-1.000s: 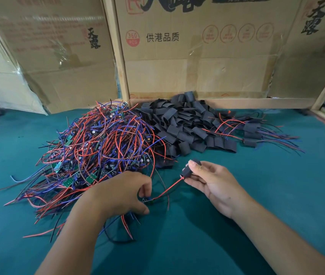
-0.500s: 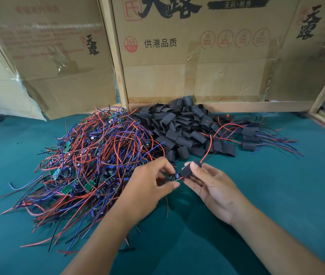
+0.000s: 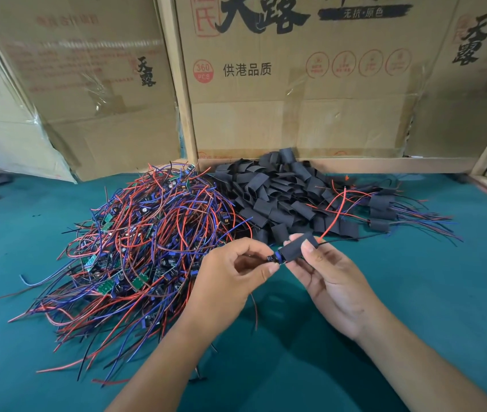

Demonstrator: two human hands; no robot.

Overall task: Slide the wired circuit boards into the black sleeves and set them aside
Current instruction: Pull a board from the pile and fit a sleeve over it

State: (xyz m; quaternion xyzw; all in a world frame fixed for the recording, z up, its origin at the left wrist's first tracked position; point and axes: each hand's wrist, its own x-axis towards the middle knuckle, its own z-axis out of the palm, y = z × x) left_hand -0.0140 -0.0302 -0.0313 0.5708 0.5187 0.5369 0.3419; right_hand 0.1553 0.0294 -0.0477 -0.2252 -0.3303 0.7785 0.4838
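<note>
Board (image 3: 274, 259) now pushed further into sleeve (image 3: 297, 249); left hand (image 3: 233, 281) pinches board, right hand (image 3: 330, 281) pinches sleeve; risk: components snag sleeve mouth, sleeve buckles

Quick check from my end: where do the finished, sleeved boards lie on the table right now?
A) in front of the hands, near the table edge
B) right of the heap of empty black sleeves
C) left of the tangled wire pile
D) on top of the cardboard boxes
B: the sleeved boards lie with their wires fanned out just to the right of the heap of empty black sleeves, far from the tangled wire pile.
</note>
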